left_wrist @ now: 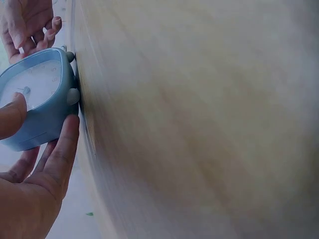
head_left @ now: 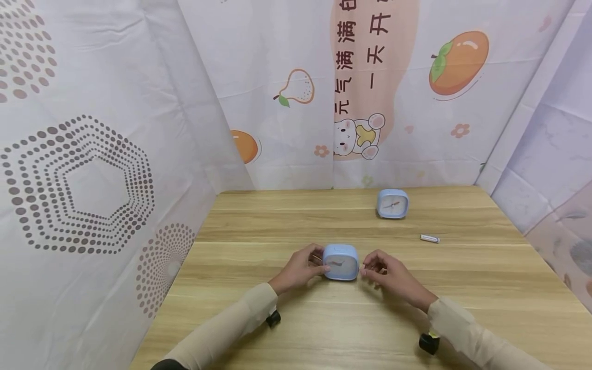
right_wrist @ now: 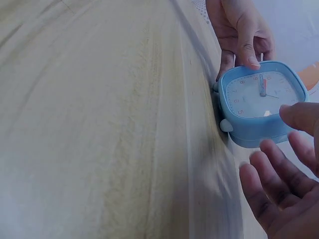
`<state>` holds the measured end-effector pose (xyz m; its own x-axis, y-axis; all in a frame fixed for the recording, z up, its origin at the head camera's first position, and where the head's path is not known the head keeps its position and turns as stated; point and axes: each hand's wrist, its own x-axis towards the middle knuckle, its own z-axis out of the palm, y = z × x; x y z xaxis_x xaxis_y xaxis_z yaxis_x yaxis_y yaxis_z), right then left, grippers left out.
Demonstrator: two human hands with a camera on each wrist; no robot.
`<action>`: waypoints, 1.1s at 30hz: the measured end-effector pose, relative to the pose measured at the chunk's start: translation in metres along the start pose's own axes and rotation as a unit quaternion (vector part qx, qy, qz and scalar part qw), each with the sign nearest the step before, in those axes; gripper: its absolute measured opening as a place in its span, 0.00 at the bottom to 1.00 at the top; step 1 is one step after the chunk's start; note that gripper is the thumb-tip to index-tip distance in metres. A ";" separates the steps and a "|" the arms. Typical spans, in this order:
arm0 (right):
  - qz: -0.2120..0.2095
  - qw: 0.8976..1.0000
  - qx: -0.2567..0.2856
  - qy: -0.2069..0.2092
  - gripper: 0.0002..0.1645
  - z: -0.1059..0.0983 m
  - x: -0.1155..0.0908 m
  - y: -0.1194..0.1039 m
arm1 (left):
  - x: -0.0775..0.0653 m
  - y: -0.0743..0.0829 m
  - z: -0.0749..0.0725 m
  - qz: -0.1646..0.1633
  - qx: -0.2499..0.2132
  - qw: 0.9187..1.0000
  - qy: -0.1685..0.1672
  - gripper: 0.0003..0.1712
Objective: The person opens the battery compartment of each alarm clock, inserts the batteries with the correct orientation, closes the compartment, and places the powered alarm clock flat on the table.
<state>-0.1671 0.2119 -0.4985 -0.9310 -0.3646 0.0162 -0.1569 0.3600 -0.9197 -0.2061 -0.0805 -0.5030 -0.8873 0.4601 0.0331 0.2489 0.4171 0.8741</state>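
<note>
A light blue alarm clock stands upright on the wooden table, its pale dial facing the person. My left hand holds it by one side, the thumb over the front and the fingers behind, as the left wrist view also shows. Just off the clock's other side is my right hand, with its fingers loosely bent and nothing between them. In the right wrist view, small rounded feet stick out under the clock, and the right thumb overlaps the dial's edge.
Farther back on the table stands a second light blue clock. A small battery lies in front of it, to the right. Printed curtains hang along the back and sides of the table.
</note>
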 end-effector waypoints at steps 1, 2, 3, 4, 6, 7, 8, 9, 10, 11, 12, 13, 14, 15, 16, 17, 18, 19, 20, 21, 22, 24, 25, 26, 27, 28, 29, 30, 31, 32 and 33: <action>0.002 1.000 0.007 0.004 0.17 0.000 0.002 0.001 | 0.000 0.000 0.000 0.001 0.002 1.000 0.000 0.24; 0.004 1.000 0.012 0.004 0.19 0.000 0.003 0.002 | 0.000 0.001 0.000 0.001 0.004 1.000 0.000 0.25; 0.005 1.000 0.015 0.002 0.21 0.000 0.004 0.003 | -0.001 0.001 -0.001 0.000 0.006 1.000 -0.001 0.25; 0.005 1.000 0.019 -0.003 0.23 0.000 0.006 0.003 | -0.001 0.001 -0.001 0.000 0.007 1.000 -0.002 0.25; 0.011 1.000 0.022 -0.009 0.26 0.000 0.008 0.004 | -0.001 0.001 -0.002 -0.003 0.007 1.000 -0.004 0.25; 0.011 1.000 0.023 -0.012 0.27 0.000 0.009 0.005 | -0.002 0.001 -0.002 -0.004 0.008 1.000 -0.004 0.25; 0.013 1.000 0.023 -0.016 0.28 0.000 0.010 0.005 | -0.002 0.000 -0.003 -0.005 0.009 1.000 -0.005 0.25; 0.014 0.999 0.023 -0.017 0.29 0.000 0.011 0.005 | -0.001 0.000 -0.003 -0.006 0.009 1.000 -0.006 0.26; 0.015 0.999 0.024 -0.018 0.30 0.001 0.013 0.005 | -0.001 -0.001 -0.003 -0.005 0.009 1.000 -0.006 0.26; 0.015 0.999 0.023 -0.019 0.30 0.001 0.014 0.005 | -0.001 -0.001 -0.004 -0.005 0.009 1.000 -0.006 0.26; 0.016 0.999 0.023 -0.020 0.31 0.001 0.015 0.005 | -0.001 -0.002 -0.004 -0.005 0.010 1.000 -0.007 0.27; 0.017 0.999 0.022 -0.022 0.31 0.001 0.016 0.005 | -0.001 -0.003 -0.004 -0.005 0.011 1.000 -0.007 0.27; 0.016 0.999 0.019 -0.023 0.31 0.001 0.017 0.005 | 0.000 -0.003 -0.004 -0.004 0.011 1.000 -0.008 0.27; 0.015 0.999 0.016 -0.025 0.31 0.001 0.018 0.006 | 0.000 -0.004 -0.004 -0.005 0.011 1.000 -0.007 0.27; 0.014 0.999 0.016 -0.028 0.31 0.001 0.019 0.006 | 0.000 -0.004 -0.004 -0.004 0.010 1.000 -0.006 0.27; 0.015 0.999 0.015 -0.030 0.30 0.002 0.020 0.006 | 0.001 -0.005 -0.004 -0.005 0.010 1.000 -0.006 0.27; 0.016 0.999 0.016 -0.031 0.30 0.002 0.020 0.007 | 0.001 -0.005 -0.005 -0.005 0.011 1.000 -0.004 0.27; 0.016 0.999 0.014 -0.033 0.29 0.002 0.021 0.007 | 0.001 -0.005 -0.005 -0.005 0.013 1.000 -0.002 0.27; 0.017 0.999 0.014 -0.034 0.29 0.002 0.021 0.008 | 0.001 -0.004 -0.005 -0.006 0.014 1.000 0.001 0.27; 0.018 0.999 0.015 -0.035 0.29 0.002 0.022 0.008 | 0.001 -0.004 -0.005 -0.007 0.016 1.000 0.003 0.27; 0.019 0.999 0.017 -0.036 0.29 0.002 0.022 0.008 | 0.001 -0.004 -0.005 -0.007 0.017 1.000 0.004 0.27; 0.019 0.999 0.019 -0.035 0.29 0.002 0.023 0.009 | 0.001 -0.003 -0.004 -0.007 0.020 1.000 0.007 0.27; 0.019 0.999 0.018 -0.033 0.30 0.003 0.023 0.009 | 0.002 -0.003 -0.004 -0.005 0.020 1.000 0.009 0.28; 0.021 0.999 0.020 -0.030 0.30 0.003 0.023 0.010 | 0.002 -0.003 -0.004 -0.004 0.021 1.000 0.009 0.28; 0.020 0.999 0.021 -0.028 0.30 0.004 0.023 0.010 | 0.002 -0.003 -0.003 -0.002 0.021 1.000 0.011 0.28; 0.021 0.999 0.020 -0.025 0.30 0.005 0.024 0.010 | 0.003 -0.003 -0.003 0.001 0.021 1.000 0.013 0.28; 0.020 0.999 0.019 -0.021 0.30 0.006 0.024 0.010 | 0.003 -0.003 -0.003 0.003 0.020 1.000 0.016 0.28; 0.020 1.000 0.016 -0.016 0.30 0.006 0.024 0.011 | 0.004 -0.003 -0.002 0.006 0.017 1.000 0.018 0.28; 0.019 1.000 0.013 -0.011 0.30 0.007 0.024 0.010 | 0.004 -0.003 -0.002 0.006 0.014 1.000 0.022 0.27; 0.014 1.000 0.007 -0.006 0.29 0.008 0.023 0.010 | 0.004 -0.002 -0.001 0.007 0.010 1.000 0.025 0.27; 0.009 1.000 -0.001 0.001 0.28 0.008 0.023 0.010 | 0.005 -0.001 -0.001 0.007 0.005 1.000 0.029 0.27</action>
<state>-0.1879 0.2000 -0.5106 -0.9346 -0.3558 0.0003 -0.1402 0.3675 -0.9194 -0.2108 -0.0796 -0.5035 -0.9045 0.4202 0.0728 0.2648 0.4197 0.8682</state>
